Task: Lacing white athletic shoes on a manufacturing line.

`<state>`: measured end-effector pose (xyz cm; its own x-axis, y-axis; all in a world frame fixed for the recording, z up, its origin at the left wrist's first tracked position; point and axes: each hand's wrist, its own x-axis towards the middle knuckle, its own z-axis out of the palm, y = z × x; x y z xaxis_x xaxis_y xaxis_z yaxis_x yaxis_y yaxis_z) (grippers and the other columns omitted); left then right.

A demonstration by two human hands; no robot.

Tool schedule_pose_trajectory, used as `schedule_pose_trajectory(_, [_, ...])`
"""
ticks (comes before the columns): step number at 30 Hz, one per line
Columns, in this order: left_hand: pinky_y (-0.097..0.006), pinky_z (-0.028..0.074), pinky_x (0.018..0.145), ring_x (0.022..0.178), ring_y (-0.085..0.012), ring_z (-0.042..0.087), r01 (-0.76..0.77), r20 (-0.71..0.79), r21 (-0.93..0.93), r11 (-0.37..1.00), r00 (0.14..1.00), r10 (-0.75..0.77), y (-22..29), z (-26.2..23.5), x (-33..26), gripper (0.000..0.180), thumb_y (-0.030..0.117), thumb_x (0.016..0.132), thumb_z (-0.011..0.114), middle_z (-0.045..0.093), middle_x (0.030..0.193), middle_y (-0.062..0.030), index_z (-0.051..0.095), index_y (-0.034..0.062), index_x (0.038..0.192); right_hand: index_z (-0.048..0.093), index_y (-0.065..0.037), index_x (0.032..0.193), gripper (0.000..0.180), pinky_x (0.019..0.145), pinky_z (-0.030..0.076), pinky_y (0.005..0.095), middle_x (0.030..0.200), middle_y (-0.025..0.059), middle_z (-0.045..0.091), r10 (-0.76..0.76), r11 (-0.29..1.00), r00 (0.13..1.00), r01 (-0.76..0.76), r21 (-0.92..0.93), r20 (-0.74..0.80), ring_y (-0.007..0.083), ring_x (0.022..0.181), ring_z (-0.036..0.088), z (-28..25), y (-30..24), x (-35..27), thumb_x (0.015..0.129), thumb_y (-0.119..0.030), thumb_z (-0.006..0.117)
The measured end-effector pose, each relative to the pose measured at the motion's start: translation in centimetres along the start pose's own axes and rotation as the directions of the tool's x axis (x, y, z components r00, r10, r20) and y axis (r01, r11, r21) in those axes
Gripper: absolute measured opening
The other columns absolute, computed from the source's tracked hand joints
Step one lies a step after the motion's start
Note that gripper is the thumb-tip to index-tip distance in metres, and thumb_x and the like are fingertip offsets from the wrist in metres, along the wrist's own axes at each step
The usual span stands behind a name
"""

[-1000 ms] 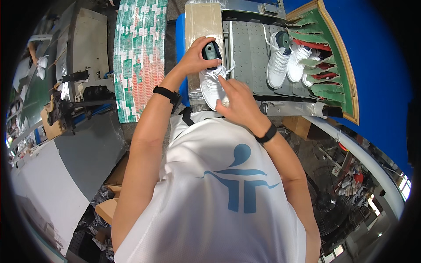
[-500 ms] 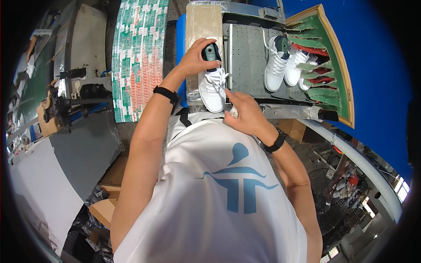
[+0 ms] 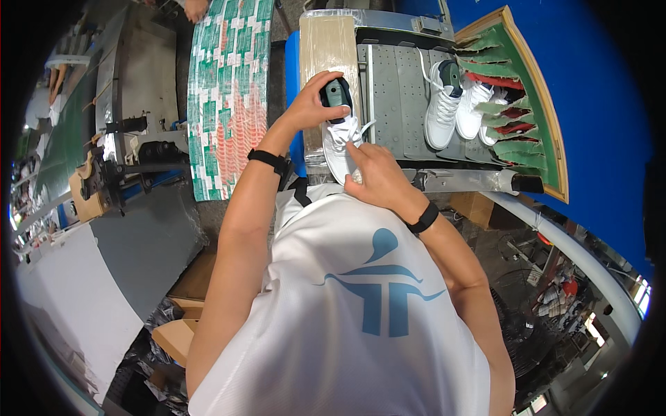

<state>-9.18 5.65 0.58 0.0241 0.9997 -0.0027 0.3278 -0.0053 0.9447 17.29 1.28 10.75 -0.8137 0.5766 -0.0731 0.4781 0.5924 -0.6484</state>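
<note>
A white laced sneaker (image 3: 334, 149) with a dark collar lies on the wrapped tan board, its toe toward me. A green shoe last (image 3: 335, 93) fills its opening. My left hand (image 3: 313, 104) is closed round the heel end, fingers over the far side and thumb on the near right edge of the collar. At the shoe's right side my right hand (image 3: 381, 173) is bent, with the index finger touching the laces near the toe. Its other fingers are curled, and a small pale thing shows partly under them. White lace ends stick out to the right.
Beside the tan board (image 3: 326, 41) runs a grey dimpled conveyor (image 3: 399, 90) carrying several white sneakers (image 3: 442, 111). They stand before a wood-framed opening (image 3: 555, 139) with torn green and red flaps. A green-and-white taped panel (image 3: 225, 104) stands left. Another person's hand (image 3: 195, 8) shows at top left.
The view has shifted slightly, so the whole scene sits a little further right and lower. My right index finger has moved onto the laces; my left hand keeps its hold on the heel.
</note>
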Motion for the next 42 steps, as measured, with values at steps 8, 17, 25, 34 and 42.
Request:
schedule_pose_trajectory(8, [-0.044,0.038,0.127,0.153,-0.0383,0.048,0.065,0.017,-0.001,0.998,0.998,-0.065,1.3,0.7,0.3,0.094,0.036,0.075,0.098,0.049,0.163,-0.0224,0.059,0.0121,0.156,0.062,0.015,0.137,0.068,0.097,0.049,0.0494,0.107,0.0239,0.067,0.007,0.983,0.992,-0.03,-0.182,-0.127,0.0402,0.103,0.065,-0.8,0.9,-0.8,0.083,-0.024,0.077])
schedule_pose_trajectory(17, [-0.042,0.043,0.124,0.152,-0.0303,0.051,0.223,0.085,-0.341,0.913,0.975,-0.206,2.0,-1.6,-1.8,0.099,0.021,0.081,0.096,0.052,0.163,-0.0156,0.048,0.0137,0.167,0.062,0.011,0.143,0.065,0.098,0.052,0.0488,0.107,0.0228,0.069,0.098,0.99,0.985,-0.082,0.113,-0.144,0.0404,0.102,0.068,-1.3,-0.9,-1.3,0.088,-0.021,0.075])
schedule_pose_trajectory(25, [-0.039,0.057,0.107,0.126,-0.0221,0.07,0.244,-0.13,-0.843,0.48,0.773,-0.62,-7.5,0.8,-12.4,0.066,0.038,0.106,0.073,0.068,0.146,-0.014,0.052,0.0035,0.158,0.06,0.009,0.147,0.063,0.097,0.056,0.0435,0.114,0.0223,0.071,0.437,0.832,0.892,-0.354,0.427,-0.112,0.0393,0.108,0.07,0.8,3.0,-4.8,0.093,-0.02,0.074])
schedule_pose_trajectory(34, [-0.038,0.058,0.1,0.116,-0.0278,0.071,0.381,-0.374,0.352,0.855,0.895,-0.244,-5.6,-14.3,-6.9,0.097,0.017,0.072,0.102,0.071,0.131,-0.0184,0.049,0.0005,0.152,0.06,0.011,0.147,0.07,0.095,0.056,0.0444,0.109,0.0231,0.071,0.44,0.857,0.897,-0.404,0.32,-0.045,0.0402,0.106,0.07,1.1,5.1,-9.7,0.089,-0.026,0.076])
schedule_pose_trajectory(42, [-0.054,0.049,0.115,0.133,-0.0459,0.061,0.408,-0.42,0.764,0.5,0.903,-0.095,-8.0,-6.8,0.4,0.074,0.016,0.078,0.092,0.067,0.142,-0.0254,0.063,0.0051,0.145,0.061,0.012,0.145,0.07,0.097,0.056,0.0458,0.11,0.0252,0.071,0.56,0.784,0.827,-0.544,0.3,0.037,0.0422,0.108,0.069,-1.3,8.1,-13.9,0.089,-0.027,0.076])
